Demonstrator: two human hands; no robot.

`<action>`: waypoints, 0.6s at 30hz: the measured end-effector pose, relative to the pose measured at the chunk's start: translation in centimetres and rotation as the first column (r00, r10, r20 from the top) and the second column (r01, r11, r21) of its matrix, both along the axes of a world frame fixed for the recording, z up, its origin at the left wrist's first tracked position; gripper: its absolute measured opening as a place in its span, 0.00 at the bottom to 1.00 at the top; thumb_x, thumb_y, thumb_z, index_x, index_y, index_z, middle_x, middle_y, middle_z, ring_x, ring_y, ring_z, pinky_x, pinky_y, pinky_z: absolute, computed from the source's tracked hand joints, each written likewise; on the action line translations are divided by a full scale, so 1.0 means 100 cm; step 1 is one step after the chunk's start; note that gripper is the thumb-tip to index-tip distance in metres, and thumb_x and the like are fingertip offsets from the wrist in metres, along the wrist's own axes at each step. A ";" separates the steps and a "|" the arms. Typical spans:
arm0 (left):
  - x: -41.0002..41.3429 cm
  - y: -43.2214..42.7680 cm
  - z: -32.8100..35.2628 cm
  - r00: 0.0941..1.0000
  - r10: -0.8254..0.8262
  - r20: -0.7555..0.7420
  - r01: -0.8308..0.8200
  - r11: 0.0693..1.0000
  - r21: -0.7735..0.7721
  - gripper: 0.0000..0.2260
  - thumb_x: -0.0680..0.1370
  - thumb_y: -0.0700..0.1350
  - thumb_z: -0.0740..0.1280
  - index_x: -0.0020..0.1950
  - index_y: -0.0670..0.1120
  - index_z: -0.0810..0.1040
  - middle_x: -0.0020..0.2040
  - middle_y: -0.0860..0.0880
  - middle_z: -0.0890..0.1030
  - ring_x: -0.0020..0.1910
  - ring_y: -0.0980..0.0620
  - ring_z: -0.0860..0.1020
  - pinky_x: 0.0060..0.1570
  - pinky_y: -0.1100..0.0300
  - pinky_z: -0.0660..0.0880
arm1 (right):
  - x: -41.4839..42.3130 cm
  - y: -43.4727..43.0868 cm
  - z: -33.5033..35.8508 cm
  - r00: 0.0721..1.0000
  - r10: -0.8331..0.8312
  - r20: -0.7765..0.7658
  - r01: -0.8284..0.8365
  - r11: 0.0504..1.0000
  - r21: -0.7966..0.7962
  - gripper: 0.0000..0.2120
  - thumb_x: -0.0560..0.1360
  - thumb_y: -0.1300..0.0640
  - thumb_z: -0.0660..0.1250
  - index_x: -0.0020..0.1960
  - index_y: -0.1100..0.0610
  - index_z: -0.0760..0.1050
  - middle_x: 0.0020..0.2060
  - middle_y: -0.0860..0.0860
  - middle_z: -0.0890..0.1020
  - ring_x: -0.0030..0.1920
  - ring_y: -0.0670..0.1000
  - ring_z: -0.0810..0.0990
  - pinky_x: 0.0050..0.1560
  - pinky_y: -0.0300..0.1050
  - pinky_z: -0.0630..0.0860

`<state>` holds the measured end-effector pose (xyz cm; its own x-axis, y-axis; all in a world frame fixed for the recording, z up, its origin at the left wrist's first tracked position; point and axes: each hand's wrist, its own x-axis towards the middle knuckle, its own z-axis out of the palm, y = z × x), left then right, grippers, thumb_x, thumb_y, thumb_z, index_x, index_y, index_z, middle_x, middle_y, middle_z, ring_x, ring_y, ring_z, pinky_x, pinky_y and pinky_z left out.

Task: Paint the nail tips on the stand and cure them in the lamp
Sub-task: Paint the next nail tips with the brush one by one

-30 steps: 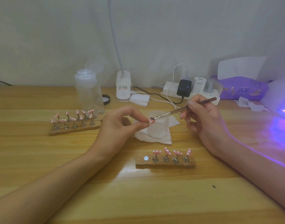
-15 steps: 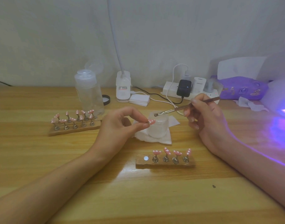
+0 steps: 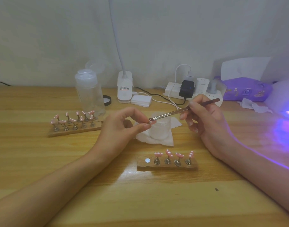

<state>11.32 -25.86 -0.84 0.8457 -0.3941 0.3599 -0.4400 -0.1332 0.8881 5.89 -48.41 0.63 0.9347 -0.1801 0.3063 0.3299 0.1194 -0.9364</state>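
Note:
My left hand (image 3: 124, 126) pinches a pink nail tip (image 3: 152, 122) on its small metal holder between thumb and fingers, above the table. My right hand (image 3: 206, 118) holds a thin brown brush (image 3: 181, 111), and its bristle end touches the pinched tip. A near wooden stand (image 3: 167, 166) carries several pink nail tips with white dots and shows one bare magnet spot at its left end. A second wooden stand (image 3: 75, 128), full of pink tips, sits at the left. The curing lamp (image 3: 286, 99) glows violet at the right edge.
A frosted jar (image 3: 160, 128) stands on a white tissue just behind my hands. A clear pump bottle (image 3: 89, 94), a desk-lamp base (image 3: 125, 87), a power strip (image 3: 189, 90) with chargers and cables, and a purple tissue pack (image 3: 247, 89) line the back.
The brush lifted away from the pinched nail tip half a second ago and has now come back down onto it. My left hand stays in place.

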 end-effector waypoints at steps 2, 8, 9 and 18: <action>0.000 0.000 0.000 1.000 0.002 0.006 -0.002 1.000 0.013 0.08 0.73 0.43 0.76 0.38 0.55 0.82 0.44 0.55 0.85 0.27 0.59 0.69 0.30 0.68 0.69 | 0.000 0.000 0.000 0.999 -0.032 -0.018 0.032 0.999 -0.013 0.09 0.78 0.55 0.64 0.38 0.51 0.70 0.31 0.53 0.81 0.28 0.46 0.71 0.25 0.35 0.65; -0.001 0.000 0.001 1.000 0.005 -0.009 -0.005 1.000 0.012 0.05 0.73 0.46 0.76 0.40 0.55 0.83 0.45 0.55 0.85 0.27 0.60 0.69 0.31 0.67 0.70 | 0.001 -0.002 0.000 0.998 -0.058 0.001 0.058 0.998 0.037 0.13 0.79 0.56 0.63 0.36 0.49 0.71 0.31 0.52 0.81 0.28 0.45 0.71 0.25 0.34 0.64; -0.002 0.000 0.001 1.000 0.008 -0.014 -0.008 1.000 0.014 0.05 0.73 0.46 0.76 0.40 0.55 0.83 0.45 0.55 0.85 0.28 0.59 0.70 0.31 0.67 0.70 | 0.000 -0.001 0.000 1.000 -0.026 0.010 0.026 1.000 0.018 0.11 0.78 0.54 0.64 0.36 0.48 0.72 0.32 0.52 0.81 0.28 0.46 0.71 0.25 0.35 0.64; -0.004 -0.002 0.004 0.999 0.036 -0.039 -0.034 0.999 0.035 0.05 0.72 0.48 0.76 0.40 0.57 0.82 0.45 0.56 0.84 0.28 0.59 0.72 0.30 0.69 0.70 | 0.000 -0.002 0.000 0.994 -0.105 0.009 0.105 0.994 0.021 0.14 0.80 0.58 0.62 0.36 0.49 0.70 0.30 0.52 0.81 0.27 0.45 0.71 0.25 0.34 0.64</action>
<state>10.91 -26.05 -0.43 0.8725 -0.3757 0.3125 -0.3992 -0.1790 0.8992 5.93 -48.60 0.66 0.9074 -0.2832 0.3106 0.3507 0.1027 -0.9308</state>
